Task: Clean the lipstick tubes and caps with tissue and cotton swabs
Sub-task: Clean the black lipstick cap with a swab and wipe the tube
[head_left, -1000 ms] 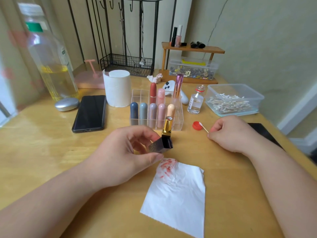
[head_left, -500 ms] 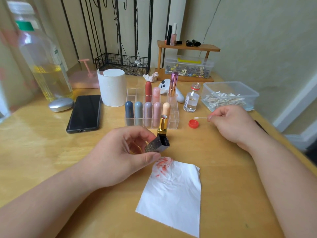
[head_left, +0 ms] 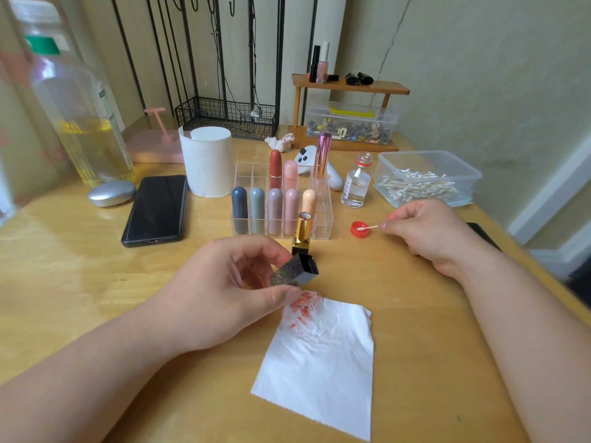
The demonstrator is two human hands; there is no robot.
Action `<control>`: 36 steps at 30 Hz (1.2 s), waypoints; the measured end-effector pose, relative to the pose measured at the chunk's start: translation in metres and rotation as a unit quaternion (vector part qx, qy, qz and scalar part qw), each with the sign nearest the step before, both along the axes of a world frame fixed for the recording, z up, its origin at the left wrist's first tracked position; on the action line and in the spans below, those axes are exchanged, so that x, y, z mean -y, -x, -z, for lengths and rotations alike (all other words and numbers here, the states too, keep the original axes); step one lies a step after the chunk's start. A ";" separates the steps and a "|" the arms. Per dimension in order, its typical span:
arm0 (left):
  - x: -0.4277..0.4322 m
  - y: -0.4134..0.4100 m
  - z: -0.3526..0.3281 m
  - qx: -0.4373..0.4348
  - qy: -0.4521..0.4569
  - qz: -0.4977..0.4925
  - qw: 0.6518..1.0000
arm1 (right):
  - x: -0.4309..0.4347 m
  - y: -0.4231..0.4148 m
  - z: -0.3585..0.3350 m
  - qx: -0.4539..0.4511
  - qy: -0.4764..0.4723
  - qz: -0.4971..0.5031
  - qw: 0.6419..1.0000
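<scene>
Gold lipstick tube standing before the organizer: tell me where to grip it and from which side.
Probably pinch the gold lipstick tube round its gold barrel, below the open top, coming from its right. It stands upright, the clear organizer is close behind, and the left hand with the cap blocks the near left.

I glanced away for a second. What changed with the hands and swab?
The right hand tipped the cotton swab level and lowered its tip into the red bottle cap. Nothing was picked up or let go. The left hand holds the black lipstick cap as before; the gold tube stands unmoved.
</scene>
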State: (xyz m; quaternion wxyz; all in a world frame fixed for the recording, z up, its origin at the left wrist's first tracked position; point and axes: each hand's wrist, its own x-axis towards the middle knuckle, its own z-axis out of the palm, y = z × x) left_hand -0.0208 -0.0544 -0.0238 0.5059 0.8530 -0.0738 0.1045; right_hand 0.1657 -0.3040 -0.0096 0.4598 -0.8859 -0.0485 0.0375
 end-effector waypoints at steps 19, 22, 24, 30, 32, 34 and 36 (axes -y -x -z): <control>0.000 0.000 0.002 0.002 0.007 -0.004 1.000 | 0.009 -0.012 0.004 -0.054 -0.133 -0.026 0.989; -0.001 -0.001 0.003 -0.009 0.005 0.003 1.000 | 0.007 -0.010 0.004 -0.047 -0.119 -0.038 0.991; -0.002 -0.002 0.004 -0.009 0.006 0.003 1.000 | 0.007 -0.010 0.006 -0.043 -0.110 -0.037 0.992; -0.001 -0.002 0.002 -0.013 0.006 0.002 1.000 | 0.010 -0.013 0.008 -0.040 -0.118 -0.052 0.991; -0.001 -0.002 0.002 -0.015 0.012 0.004 1.000 | 0.011 -0.013 0.007 -0.050 -0.159 -0.068 0.984; -0.002 -0.003 0.003 -0.016 0.024 0.000 1.000 | 0.010 -0.011 0.005 -0.069 -0.234 -0.081 0.966; -0.002 -0.003 0.004 -0.015 0.037 -0.009 0.999 | 0.007 -0.006 -0.001 -0.086 -0.300 -0.097 0.945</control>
